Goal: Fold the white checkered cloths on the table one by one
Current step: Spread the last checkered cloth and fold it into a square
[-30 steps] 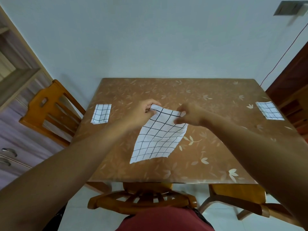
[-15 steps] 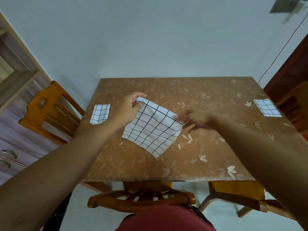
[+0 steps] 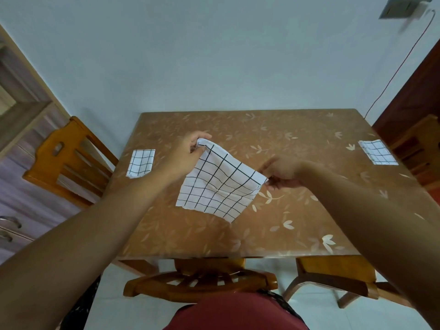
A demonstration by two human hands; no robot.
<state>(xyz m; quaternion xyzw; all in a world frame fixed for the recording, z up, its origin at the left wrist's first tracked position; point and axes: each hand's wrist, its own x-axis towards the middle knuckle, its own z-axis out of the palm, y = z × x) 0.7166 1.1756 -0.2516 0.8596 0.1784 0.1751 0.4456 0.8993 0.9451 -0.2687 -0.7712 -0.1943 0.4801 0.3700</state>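
Since 0.5 s ago cloth (image 3: pixel 219 184) hangs wider; L hand (image 3: pixel 183 156) & R hand (image 3: pixel 283 172) each pinch a corner. Keep edge taut, lay flat on table (image 3: pixel 285 129) before folding.

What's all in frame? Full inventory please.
held cloth: 1, white with black grid, above table centre
left cloth: 1, white checkered, table's left edge
right cloth: 1, white checkered, table's right edge
table: 1, brown leaf-patterned, centre
chairs: 3, orange wood, left and near sides
cabinet: 1, grey, far left
wall switch: 1, grey, top right
left hand: pinches held cloth's far corner
right hand: pinches its right corner
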